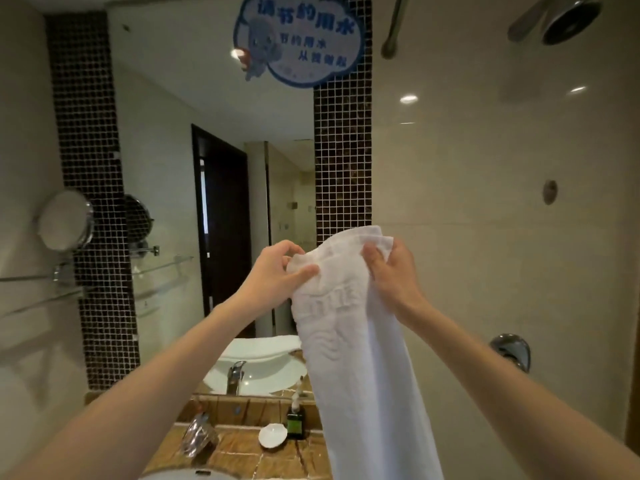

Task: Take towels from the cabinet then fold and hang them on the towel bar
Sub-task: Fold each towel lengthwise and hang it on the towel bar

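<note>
The grip is shallow: the left hand (277, 268) and right hand (391, 268) each pinch only the top edge of the white towel (353, 358), so a loosened corner could drop it onto the bench (242, 452) below. The towel hangs long, bunched at the top, with a raised woven pattern, above that bench.

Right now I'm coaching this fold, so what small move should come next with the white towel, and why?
Probably draw the hands apart along the top edge. The left hand and right hand pinch the white embossed cotton towel close together, so its top is bunched and it hangs as a narrow, creased strip; spreading it flat should let a clean fold start.
</note>
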{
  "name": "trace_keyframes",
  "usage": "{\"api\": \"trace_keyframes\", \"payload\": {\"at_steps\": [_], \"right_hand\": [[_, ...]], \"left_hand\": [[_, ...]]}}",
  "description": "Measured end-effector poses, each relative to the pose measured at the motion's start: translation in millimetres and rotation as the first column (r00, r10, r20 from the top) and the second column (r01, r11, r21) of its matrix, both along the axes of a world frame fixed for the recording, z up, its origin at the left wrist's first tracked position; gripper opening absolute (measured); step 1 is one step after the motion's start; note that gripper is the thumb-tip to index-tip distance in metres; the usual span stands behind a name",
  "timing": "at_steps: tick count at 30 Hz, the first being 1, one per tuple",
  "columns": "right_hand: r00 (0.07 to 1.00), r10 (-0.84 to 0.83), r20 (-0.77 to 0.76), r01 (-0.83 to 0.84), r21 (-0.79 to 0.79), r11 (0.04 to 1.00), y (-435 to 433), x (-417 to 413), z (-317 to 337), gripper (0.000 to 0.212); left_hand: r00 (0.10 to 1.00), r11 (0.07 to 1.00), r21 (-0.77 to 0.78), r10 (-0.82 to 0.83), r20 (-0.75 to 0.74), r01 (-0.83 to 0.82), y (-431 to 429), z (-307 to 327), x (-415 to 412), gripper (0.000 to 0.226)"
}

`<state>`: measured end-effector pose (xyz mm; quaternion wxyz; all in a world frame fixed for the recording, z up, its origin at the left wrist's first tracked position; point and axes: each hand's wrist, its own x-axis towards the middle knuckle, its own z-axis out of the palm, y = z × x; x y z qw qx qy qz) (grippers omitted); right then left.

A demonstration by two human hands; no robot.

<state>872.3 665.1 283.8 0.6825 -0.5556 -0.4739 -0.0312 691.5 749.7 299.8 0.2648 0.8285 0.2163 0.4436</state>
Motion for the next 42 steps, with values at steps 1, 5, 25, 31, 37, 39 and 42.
{"api": "trace_keyframes", "payload": {"at_steps": [1,5,25,31,37,39,42], "right_hand": [[1.0,0.008,-0.002,-0.008,0.004,1.0,0,1,1,0.025],[0.998,0.056,-0.016,-0.056,0.004,0.998,-9,4,7,0.023],[0.791,0.522,-0.318,-0.532,0.062,0.844,-10,-17,33,0.051],[0.876,0.463,-0.133,-0.462,0.041,0.886,-1,-32,37,0.024],[0.847,0.53,-0.045,-0.53,0.003,0.848,-1,-56,39,0.029],[0.814,0.58,-0.044,-0.58,0.003,0.814,-5,-63,36,0.028],[0.785,0.618,-0.042,-0.619,-0.02,0.785,-10,-78,34,0.025]], "left_hand": [[0.999,0.999,0.017,0.028,-0.02,-0.028,0,2,-2,0.018],[0.999,0.998,0.036,0.05,-0.021,-0.049,-1,10,-14,0.015],[0.938,0.892,-0.398,-0.076,0.338,0.215,-43,63,-24,0.021],[0.985,0.976,-0.216,0.012,0.171,0.026,-39,65,-49,0.016],[0.972,0.982,-0.181,-0.012,0.233,0.056,-45,55,-80,0.024],[0.967,0.983,-0.171,-0.027,0.254,0.072,-50,50,-92,0.024],[0.96,0.983,-0.164,-0.031,0.279,0.08,-63,42,-109,0.017]]}}
